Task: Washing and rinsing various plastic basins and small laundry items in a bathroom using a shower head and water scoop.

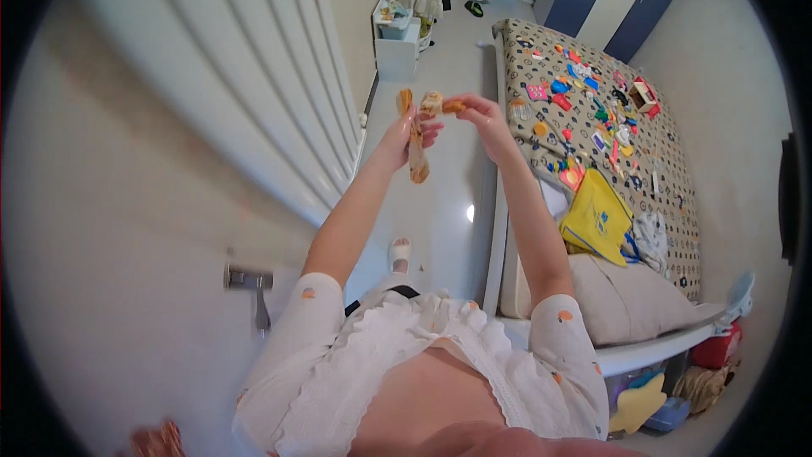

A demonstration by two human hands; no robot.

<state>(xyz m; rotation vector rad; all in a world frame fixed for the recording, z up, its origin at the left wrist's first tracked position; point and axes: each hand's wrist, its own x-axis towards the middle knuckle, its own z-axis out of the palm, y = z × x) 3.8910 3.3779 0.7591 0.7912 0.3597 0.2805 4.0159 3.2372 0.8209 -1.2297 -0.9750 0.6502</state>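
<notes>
My left hand (406, 137) is raised over the walkway, closed around a limp, crinkled amber strip (418, 167), partly see-through. One end of it sticks up above the thumb, and the other hangs below the fingers. My right hand (484, 118) pinches the orange tip of a bunched amber-and-cream piece (432, 103) between thumb and fingertips. That piece reaches across to my left fingers. Whether it joins the hanging strip is hidden, and the exact kind of this thing is unclear.
To the right is a bed (677, 228) covered with scattered small toys, a yellow bag (597, 218) and a beige pillow (630, 300). A white radiator-like ribbed panel (245, 59) and a door handle (249, 279) are at left. A white stand (397, 51) stands ahead beside the wall.
</notes>
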